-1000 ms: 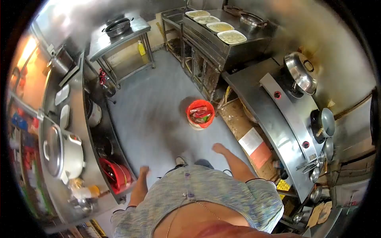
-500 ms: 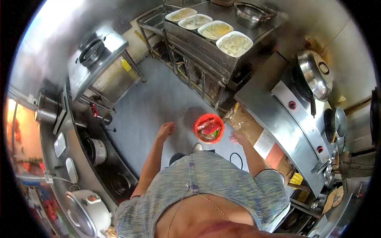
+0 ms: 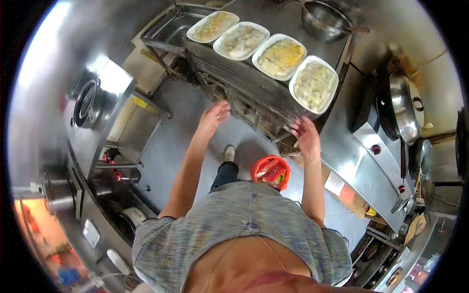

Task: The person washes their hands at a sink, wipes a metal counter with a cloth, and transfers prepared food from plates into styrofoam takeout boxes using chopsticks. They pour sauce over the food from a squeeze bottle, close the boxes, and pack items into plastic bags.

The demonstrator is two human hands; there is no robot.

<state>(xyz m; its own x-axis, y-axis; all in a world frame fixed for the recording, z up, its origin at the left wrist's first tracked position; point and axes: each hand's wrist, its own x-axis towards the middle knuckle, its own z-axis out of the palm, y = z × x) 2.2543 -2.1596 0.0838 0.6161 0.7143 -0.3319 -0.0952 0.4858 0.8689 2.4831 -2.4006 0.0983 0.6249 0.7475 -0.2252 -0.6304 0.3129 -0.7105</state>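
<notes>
My left hand point(image 3: 214, 118) reaches forward with fingers apart and holds nothing. It is in front of the dark metal counter point(image 3: 229, 66), below the row of white dishes. My right hand point(image 3: 307, 138) is raised with loosely spread fingers, also holding nothing. Nearest to it is the rightmost white dish point(image 3: 314, 84), filled with pale, green-flecked food; a gap shows between them. To its left stand a dish of yellowish food point(image 3: 279, 57), a pale-filled dish point(image 3: 241, 40) and a far-left dish point(image 3: 213, 27), all at the counter's front edge.
A red bin point(image 3: 270, 173) with rubbish stands on the floor by my legs. To the right is a steel stove counter point(image 3: 349, 158) with a lidded wok point(image 3: 406, 107). A metal bowl point(image 3: 322, 20) sits behind the dishes. A side table point(image 3: 115, 90) holds pans on the left.
I have stepped closer to the counter, so the dishes appear larger and nearer. Both hands have risen and reached forward, and the bin now sits closer to my body.
</notes>
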